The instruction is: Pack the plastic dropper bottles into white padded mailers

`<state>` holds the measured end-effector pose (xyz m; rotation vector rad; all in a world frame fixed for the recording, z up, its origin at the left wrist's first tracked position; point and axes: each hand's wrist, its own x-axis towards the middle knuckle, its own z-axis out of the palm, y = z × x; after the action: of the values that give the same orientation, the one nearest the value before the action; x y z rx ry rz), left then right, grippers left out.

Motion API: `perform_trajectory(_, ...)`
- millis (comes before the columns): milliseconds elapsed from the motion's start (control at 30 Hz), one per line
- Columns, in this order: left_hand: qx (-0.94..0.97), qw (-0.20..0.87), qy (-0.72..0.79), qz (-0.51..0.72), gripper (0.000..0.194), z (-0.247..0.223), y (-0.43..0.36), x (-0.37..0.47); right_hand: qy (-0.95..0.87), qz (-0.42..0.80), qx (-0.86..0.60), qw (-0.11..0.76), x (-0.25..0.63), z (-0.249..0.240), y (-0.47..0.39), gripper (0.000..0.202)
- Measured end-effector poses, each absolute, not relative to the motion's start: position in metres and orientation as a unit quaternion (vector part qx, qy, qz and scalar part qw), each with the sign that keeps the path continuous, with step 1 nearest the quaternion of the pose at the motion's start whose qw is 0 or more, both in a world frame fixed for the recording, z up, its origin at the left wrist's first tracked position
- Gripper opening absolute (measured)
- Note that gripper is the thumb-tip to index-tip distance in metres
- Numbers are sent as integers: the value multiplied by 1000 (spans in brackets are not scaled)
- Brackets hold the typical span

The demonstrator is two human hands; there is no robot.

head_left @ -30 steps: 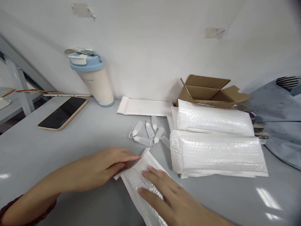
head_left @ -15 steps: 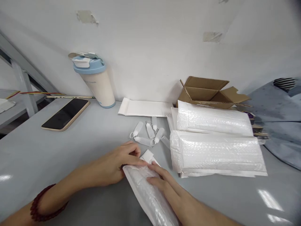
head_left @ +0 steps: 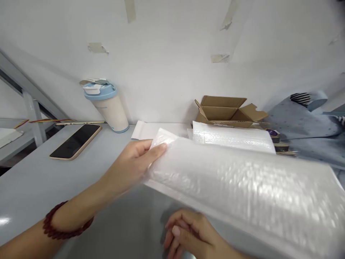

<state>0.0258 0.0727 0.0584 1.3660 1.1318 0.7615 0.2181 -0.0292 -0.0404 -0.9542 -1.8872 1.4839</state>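
Note:
A white bubble mailer stretches from the middle of the view to the right edge, raised above the table and blurred at its far end. My left hand, with a dark red bead bracelet on the wrist, pinches its left end, thumb on top. Below the mailer is my right hand, holding nothing, its fingers loosely curled and apart. Behind the raised mailer another bubble mailer and a flat white mailer lie partly covered. The small clear bottles are hidden.
A phone lies on the left of the grey table. Near the wall stands a cream tumbler with a blue lid. An open cardboard box is at the back right, beside grey-blue fabric.
The bubble mailer between my hands has swung up and across to the right. My right hand has let go and sits below it; my left hand still grips one end.

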Motion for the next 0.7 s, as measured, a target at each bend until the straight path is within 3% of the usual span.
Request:
perform_trajectory(167,567,572,482,344,35,57,93,84,-510,742,-348,260,211,-37,-30,50)
perform_trajectory(367,555,539,511,373,39,38,130,127,-519,734,-373,232,211,-33,-28,57)
perform_trajectory(533,568,536,507,364,28,40,149,145,-544,719,-367,230,212,-34,-29,49)
perform_trajectory(700,582,522,524,339,31,42,151,150,-551,710,-370,235,212,-35,-27,40)
